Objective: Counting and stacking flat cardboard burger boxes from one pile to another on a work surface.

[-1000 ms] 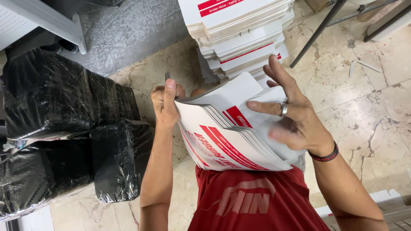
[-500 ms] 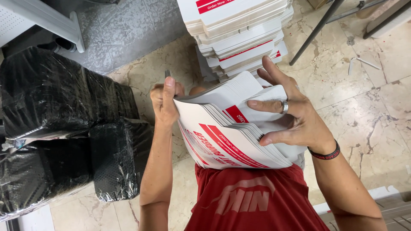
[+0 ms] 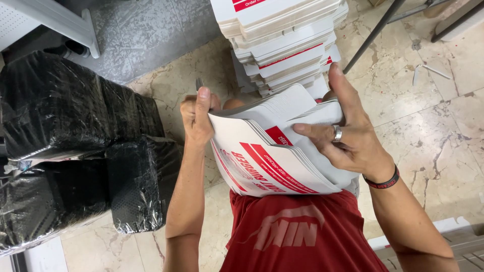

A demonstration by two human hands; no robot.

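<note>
left hand [image 3: 196, 118] is closed in a fist on the left edge of a bundle of flat carton blanks [image 3: 267, 151], thumb laid up along the top edge, fingers wrapped behind and mostly hidden. a thin dark grey tip is seen sticking up just above this fist; what it is cannot be told. right hand [image 3: 348, 136] is spread open over the right side of the bundle, fingers splayed; index finger is pressed across the front sheets, another finger is raised along the back edge. a silver ring [image 3: 337, 133] is worn on one finger, a dark wristband [image 3: 383, 180] on the wrist.

the bundle is held upright and fanned slightly between both hands, above the lap, just in front of a red shirt [image 3: 297, 231]. blanks are white with red stripes and red print. the lower edge appears to be rested on the lap, though contact cannot be told for sure.

a tall stack of the same white-and-red blanks [image 3: 282, 35] is stood on the marble floor [image 3: 433, 116] just beyond the bundle. black plastic-wrapped bundles [image 3: 75, 141] are piled on the floor at the left, near the left forearm. a white table leg [image 3: 60, 22] is seen top left, dark metal legs [image 3: 373, 32] top right.
</note>
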